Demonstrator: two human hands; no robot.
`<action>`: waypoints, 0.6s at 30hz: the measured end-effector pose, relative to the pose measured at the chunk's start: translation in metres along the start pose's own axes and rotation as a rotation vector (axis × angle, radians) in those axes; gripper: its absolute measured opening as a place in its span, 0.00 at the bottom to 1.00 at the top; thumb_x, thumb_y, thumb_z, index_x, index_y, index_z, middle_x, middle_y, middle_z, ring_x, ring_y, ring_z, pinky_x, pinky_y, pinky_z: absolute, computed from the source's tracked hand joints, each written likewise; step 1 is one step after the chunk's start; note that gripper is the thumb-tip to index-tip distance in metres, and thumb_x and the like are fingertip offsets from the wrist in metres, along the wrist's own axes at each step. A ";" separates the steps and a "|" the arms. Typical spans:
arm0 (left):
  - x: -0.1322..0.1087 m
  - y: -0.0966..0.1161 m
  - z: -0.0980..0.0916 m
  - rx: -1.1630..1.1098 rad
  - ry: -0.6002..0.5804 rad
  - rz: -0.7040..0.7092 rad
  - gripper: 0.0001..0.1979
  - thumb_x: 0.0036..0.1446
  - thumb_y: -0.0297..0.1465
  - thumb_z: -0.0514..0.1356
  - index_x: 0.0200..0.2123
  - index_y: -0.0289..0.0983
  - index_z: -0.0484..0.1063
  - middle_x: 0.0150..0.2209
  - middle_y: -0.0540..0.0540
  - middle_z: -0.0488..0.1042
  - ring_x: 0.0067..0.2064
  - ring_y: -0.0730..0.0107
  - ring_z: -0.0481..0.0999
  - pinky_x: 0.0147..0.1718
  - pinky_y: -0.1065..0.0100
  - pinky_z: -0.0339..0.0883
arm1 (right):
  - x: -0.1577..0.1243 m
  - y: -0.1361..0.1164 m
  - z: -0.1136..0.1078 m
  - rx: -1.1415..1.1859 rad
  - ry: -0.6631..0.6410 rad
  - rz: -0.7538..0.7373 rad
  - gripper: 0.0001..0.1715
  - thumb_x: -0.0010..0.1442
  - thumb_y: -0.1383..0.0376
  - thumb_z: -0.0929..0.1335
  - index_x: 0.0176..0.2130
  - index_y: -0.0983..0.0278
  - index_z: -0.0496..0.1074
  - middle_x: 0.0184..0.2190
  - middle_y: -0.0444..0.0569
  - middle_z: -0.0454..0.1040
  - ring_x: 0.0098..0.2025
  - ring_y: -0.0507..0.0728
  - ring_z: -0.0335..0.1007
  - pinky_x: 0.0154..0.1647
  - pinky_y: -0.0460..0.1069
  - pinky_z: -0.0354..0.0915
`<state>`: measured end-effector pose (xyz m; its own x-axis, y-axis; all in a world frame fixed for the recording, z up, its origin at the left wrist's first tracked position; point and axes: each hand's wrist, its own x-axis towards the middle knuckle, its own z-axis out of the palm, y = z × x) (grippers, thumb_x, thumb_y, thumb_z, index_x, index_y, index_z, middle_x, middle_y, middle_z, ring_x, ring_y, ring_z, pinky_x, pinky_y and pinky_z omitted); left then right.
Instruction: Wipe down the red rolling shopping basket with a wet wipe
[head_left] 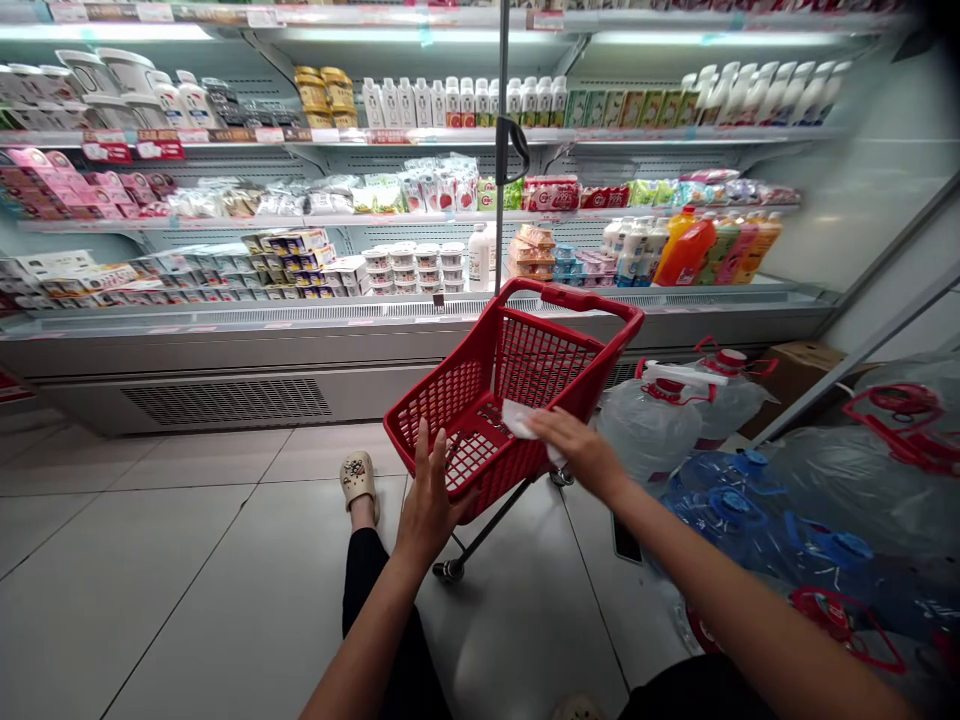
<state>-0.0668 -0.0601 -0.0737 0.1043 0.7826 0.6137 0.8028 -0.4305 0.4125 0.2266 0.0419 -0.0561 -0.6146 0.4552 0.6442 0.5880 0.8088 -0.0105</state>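
Note:
A red plastic shopping cart [517, 420] with a mesh basket stands tilted on dark legs with small wheels. My left hand [431, 505] rests against the near left corner of the basket, its fingers stretched up and its thumb apart. A white tissue [519, 418] is in my right hand [574, 445], which presses it over the basket's near right rim. Part of the tissue hangs below that hand, outside the basket. The cart's red handle [570, 297] points away from me, towards the fridge.
An open fridge display [225, 345] with dairy and drinks spans the back. Large water jugs [649, 420] and blue-capped bottles [731, 505] crowd the right. A phone [626, 540] lies on the tiled floor [187, 590]. My foot in a beige clog [358, 480] is left of the cart.

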 end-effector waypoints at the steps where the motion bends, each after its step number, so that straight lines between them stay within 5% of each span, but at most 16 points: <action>1: -0.001 0.000 -0.001 0.001 -0.007 0.004 0.51 0.64 0.31 0.65 0.76 0.47 0.31 0.77 0.28 0.32 0.71 0.42 0.63 0.45 0.55 0.81 | -0.003 0.019 -0.007 -0.027 0.006 0.031 0.38 0.64 0.80 0.59 0.69 0.59 0.66 0.64 0.52 0.73 0.66 0.58 0.68 0.71 0.63 0.62; 5: 0.001 0.007 0.000 0.053 -0.040 0.035 0.45 0.66 0.29 0.61 0.76 0.46 0.36 0.77 0.31 0.35 0.73 0.46 0.58 0.55 0.52 0.75 | -0.006 0.040 -0.012 -0.102 0.012 0.107 0.38 0.63 0.79 0.60 0.68 0.61 0.67 0.64 0.54 0.73 0.66 0.60 0.68 0.70 0.65 0.63; 13: 0.006 0.022 0.016 0.388 -0.069 0.108 0.31 0.67 0.33 0.59 0.71 0.41 0.56 0.73 0.30 0.55 0.70 0.47 0.65 0.63 0.42 0.61 | 0.020 -0.065 0.031 -0.010 -0.084 -0.108 0.32 0.68 0.75 0.63 0.68 0.62 0.65 0.66 0.54 0.70 0.71 0.61 0.61 0.73 0.63 0.60; 18: 0.002 0.016 0.016 0.397 -0.079 0.132 0.26 0.67 0.29 0.57 0.67 0.41 0.61 0.71 0.35 0.62 0.67 0.51 0.69 0.64 0.45 0.59 | 0.011 -0.039 0.013 0.020 -0.098 -0.102 0.33 0.70 0.76 0.59 0.71 0.64 0.60 0.68 0.53 0.68 0.72 0.57 0.57 0.73 0.61 0.60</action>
<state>-0.0444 -0.0580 -0.0768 0.2538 0.7711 0.5839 0.9416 -0.3350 0.0331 0.1902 0.0207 -0.0589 -0.7195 0.4036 0.5651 0.5100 0.8594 0.0355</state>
